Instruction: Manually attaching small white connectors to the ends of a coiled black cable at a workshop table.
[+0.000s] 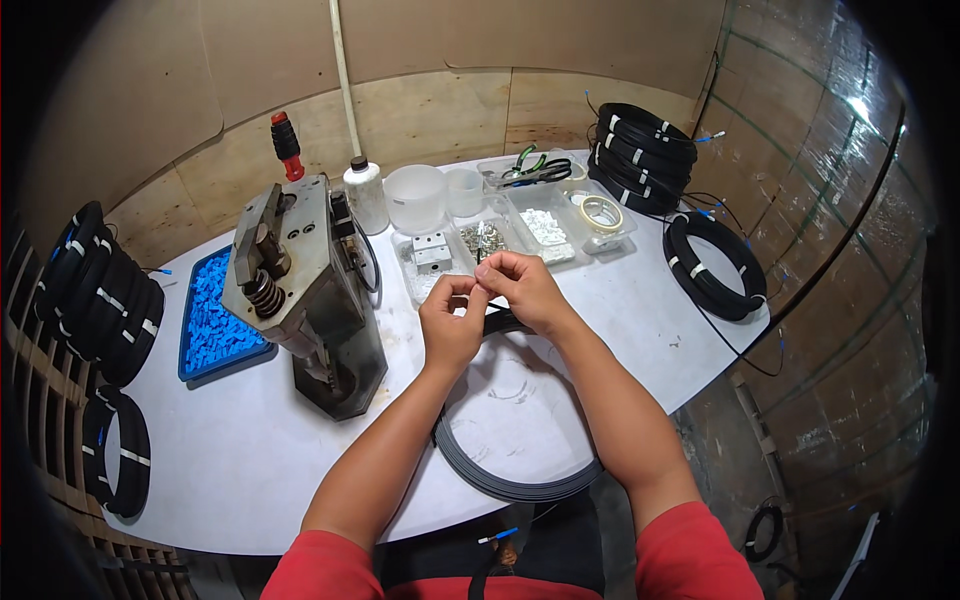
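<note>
My left hand (455, 322) and my right hand (530, 292) meet at the fingertips above the middle of the table, both closed in a pinch. Between them they hold the thin end of a cable (481, 255), its tip pointing away from me; the fingers hide most of it. Under my hands and forearms lies a coil of dark grey cable (515, 490), resting at the table's near edge. A blue-and-white connector (498, 536) hangs near my lap, below that edge.
Left stands a heavy metal press (310, 290) beside a tray of blue parts (222, 330). Behind my hands are clear bins with small metal pieces (482, 238) and white parts (545, 228), a white bottle (365, 195) and tape (601, 213). Black cable coils (642, 160) stack at both sides.
</note>
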A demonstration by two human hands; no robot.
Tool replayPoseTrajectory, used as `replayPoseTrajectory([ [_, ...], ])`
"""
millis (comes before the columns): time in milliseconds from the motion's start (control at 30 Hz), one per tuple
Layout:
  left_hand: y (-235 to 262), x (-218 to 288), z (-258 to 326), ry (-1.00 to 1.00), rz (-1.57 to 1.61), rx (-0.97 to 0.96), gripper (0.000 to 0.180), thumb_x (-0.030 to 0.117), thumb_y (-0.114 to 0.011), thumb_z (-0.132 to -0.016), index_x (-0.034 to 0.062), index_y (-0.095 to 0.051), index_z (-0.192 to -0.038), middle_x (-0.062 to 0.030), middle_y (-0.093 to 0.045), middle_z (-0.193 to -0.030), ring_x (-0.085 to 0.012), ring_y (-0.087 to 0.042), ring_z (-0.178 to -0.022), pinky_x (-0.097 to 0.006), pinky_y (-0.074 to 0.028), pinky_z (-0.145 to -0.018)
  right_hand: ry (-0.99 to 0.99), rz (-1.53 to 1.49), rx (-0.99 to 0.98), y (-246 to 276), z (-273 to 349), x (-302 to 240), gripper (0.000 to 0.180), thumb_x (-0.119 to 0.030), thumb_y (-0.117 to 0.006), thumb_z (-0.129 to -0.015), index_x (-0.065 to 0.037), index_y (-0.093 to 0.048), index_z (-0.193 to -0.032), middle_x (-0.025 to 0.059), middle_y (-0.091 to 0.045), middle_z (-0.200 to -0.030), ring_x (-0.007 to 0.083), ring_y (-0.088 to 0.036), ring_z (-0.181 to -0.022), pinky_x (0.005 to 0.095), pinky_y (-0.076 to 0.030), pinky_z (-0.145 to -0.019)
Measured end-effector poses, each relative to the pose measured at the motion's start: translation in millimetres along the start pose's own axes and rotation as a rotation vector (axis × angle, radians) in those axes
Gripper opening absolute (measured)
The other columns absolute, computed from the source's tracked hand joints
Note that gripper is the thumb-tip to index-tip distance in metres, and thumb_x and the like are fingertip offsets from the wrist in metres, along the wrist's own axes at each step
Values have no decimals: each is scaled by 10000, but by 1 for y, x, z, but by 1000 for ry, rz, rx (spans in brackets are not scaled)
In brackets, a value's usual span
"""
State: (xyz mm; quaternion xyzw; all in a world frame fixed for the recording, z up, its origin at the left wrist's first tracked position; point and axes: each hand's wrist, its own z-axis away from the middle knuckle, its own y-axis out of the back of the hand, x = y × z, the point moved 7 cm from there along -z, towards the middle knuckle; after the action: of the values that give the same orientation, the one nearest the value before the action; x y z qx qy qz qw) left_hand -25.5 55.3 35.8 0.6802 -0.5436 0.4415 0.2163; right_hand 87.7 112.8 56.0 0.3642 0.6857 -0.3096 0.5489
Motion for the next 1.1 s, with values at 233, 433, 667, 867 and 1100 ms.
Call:
replayPoseTrajectory([
  [233,-1,2,0,33,-15,-16,88,67,-643,-904,-12,-610,-884,-58,-661,-828,-112,-638,-757,-239,-513,-693,6,-31,13,-1,0,0,189,-215,-669,-922,-28,-655,-905,-20,-621,-798,63,-532,-713,230,-465,-655],
  [433,0,-3,0,32,-38,-14,89,67,-642,-906,-11,-610,-878,-59,-662,-826,-112,-638,-754,-242,-515,-687,7,-30,16,-1,0,1,198,-226,-665,-926,-30,-655,-902,-23,-611,-784,59,-523,-695,225,-458,-637],
  [667,2,-5,-1,20,-5,20,114,109,-669,-874,2,-640,-851,-54,-660,-802,-104,-631,-719,-247,-496,-622,-1,-16,-17,-2,1,1,185,-222,-636,-943,-40,-633,-910,-14,-624,-829,80,-588,-755,246,-510,-722],
  [867,1,-6,0,29,-21,27,113,113,-669,-874,4,-644,-857,-49,-658,-809,-108,-631,-724,-249,-492,-626,10,-41,27,-3,1,0,192,-222,-657,-932,-34,-651,-898,-27,-605,-773,56,-519,-682,217,-452,-626],
  [1100,1,-5,0,23,-27,27,122,121,-666,-876,4,-642,-852,-48,-658,-810,-108,-627,-718,-247,-490,-625,4,-44,17,-2,1,1,186,-216,-657,-932,-32,-652,-907,-25,-612,-782,57,-526,-690,219,-459,-635],
])
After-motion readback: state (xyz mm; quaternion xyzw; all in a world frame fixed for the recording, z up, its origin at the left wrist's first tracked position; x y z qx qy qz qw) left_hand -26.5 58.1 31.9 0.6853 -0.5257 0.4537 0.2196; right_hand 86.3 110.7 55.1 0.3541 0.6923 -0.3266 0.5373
